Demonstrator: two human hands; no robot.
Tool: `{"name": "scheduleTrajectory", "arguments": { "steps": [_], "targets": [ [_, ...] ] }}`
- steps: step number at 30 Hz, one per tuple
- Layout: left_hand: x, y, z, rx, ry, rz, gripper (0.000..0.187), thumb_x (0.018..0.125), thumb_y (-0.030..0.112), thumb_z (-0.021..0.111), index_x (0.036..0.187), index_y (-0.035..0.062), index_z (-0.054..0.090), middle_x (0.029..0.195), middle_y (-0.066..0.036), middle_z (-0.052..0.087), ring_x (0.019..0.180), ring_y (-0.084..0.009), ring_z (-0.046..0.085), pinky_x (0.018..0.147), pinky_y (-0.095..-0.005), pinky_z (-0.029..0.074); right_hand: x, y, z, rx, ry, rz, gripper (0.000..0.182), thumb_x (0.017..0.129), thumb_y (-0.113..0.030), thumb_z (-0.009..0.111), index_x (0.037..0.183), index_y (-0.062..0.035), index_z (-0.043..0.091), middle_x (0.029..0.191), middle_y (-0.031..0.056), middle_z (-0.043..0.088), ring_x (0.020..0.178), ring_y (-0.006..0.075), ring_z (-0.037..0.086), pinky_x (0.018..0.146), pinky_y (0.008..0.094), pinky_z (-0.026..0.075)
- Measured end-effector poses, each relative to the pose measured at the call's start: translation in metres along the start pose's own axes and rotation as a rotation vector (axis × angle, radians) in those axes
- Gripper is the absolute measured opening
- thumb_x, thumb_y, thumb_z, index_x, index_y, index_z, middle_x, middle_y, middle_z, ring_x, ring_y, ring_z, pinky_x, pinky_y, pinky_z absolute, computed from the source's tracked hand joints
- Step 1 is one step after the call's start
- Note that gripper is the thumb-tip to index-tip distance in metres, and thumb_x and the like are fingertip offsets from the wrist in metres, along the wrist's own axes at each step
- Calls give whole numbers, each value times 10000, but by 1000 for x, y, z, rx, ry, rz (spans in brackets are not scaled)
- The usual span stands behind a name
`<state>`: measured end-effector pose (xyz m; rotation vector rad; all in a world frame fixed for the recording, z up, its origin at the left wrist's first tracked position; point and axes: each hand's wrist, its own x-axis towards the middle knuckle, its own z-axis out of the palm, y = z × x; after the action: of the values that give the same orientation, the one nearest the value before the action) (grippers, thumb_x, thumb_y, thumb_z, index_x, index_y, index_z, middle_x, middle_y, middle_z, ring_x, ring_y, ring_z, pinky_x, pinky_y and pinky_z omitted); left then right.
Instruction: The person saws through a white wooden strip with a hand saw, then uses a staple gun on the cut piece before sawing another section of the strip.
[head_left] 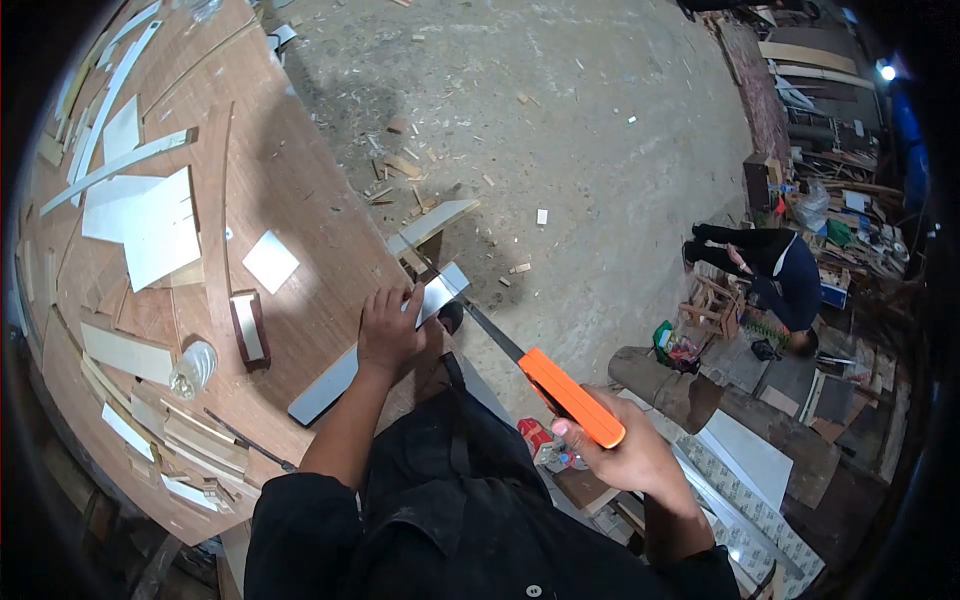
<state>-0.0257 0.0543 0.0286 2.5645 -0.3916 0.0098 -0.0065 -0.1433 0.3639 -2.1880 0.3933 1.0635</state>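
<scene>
Right now, the right hand (pixel 630 448) is gripping the orange handle of a handsaw (pixel 572 395), its fingers wrapping around it, and the dark blade is slanting up and leftward across the far end of a white-faced strip (pixel 328 392). That strip is lying diagonally on the near right part of the wooden worktop (pixel 290 185), its far end jutting over the edge. The left hand (pixel 388 330) is pressing down on the strip, just left of the blade; whether its grip is closing around the underside, I cannot tell. Left of that hand, a dark red block with a white face (pixel 248 328) and a clear plastic container (pixel 195 370) are resting, with a small white square (pixel 270 262) lying farther away. Wood offcuts (pixel 402 166) are littering the concrete floor (pixel 600 130) beyond, and another person (pixel 790 275) in dark clothes is bending on the far right.
</scene>
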Motion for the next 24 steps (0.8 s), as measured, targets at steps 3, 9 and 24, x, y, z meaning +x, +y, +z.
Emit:
{"name": "scheduleTrajectory", "arguments": {
  "steps": [3,9,24],
  "targets": [
    [0,0,3,-25,12,-11,491,811,405,690,1169,77,615,1030,-114,559,955,-293,563,817,-429,440,0,-2,-4,-10,-34,71,277,938,-288,692,990,-32,600,744,157,602,688,333,600,673,396,488],
    [0,2,2,-6,26,-11,491,817,401,693,1177,74,622,1021,-112,557,952,-292,562,809,-430,437,-1,-1,-5,15,-30,29,285,944,-295,683,979,-29,588,752,154,597,689,317,594,672,398,481],
    [1,2,-2,-22,-28,-29,513,828,409,694,1224,92,614,1063,-108,561,973,-279,557,822,-427,437,2,-11,-6,-21,-62,76,283,952,-299,674,1006,-29,607,740,141,610,669,294,605,667,384,492]
  ]
}}
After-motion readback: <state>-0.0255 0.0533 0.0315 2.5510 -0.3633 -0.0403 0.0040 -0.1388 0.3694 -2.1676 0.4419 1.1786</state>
